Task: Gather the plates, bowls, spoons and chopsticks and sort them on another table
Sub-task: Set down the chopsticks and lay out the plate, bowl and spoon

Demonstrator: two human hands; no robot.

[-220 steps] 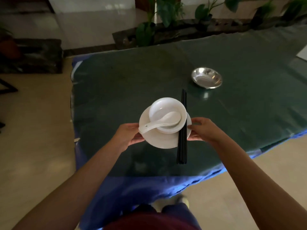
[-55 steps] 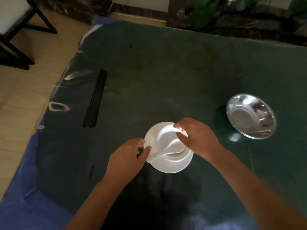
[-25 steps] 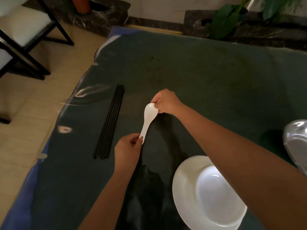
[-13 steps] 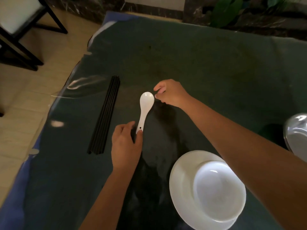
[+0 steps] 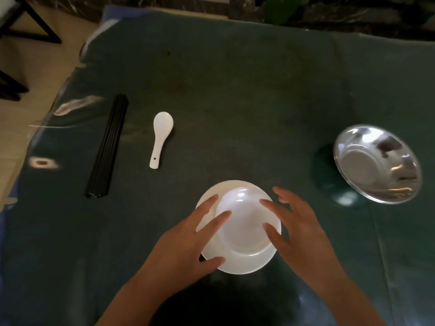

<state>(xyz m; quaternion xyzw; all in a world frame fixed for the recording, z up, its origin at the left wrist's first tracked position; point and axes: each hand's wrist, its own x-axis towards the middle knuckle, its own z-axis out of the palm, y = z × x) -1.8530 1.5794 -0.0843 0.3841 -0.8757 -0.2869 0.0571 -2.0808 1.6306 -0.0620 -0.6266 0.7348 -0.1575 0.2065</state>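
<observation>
A white bowl point(image 5: 244, 222) sits on a white plate point(image 5: 247, 267) near the front of the dark green table point(image 5: 235, 90). My left hand point(image 5: 188, 238) hovers over the stack's left side with fingers spread. On the right side my right hand point(image 5: 299, 229) is spread the same way. Neither hand grips anything. A white spoon point(image 5: 160, 137) lies alone to the upper left. Left of it, a bundle of black chopsticks point(image 5: 108, 147) lies lengthwise near the table's left edge.
A shiny metal bowl point(image 5: 376, 163) rests at the right. The table's left edge drops to a tiled floor point(image 5: 28, 67) with dark chair legs point(image 5: 35, 24). Plants and a dark stone ledge point(image 5: 329, 10) run along the far side.
Both hands have let go of the spoon, which now lies on the table, and have moved back over the bowl and plate. The view has shifted right.
</observation>
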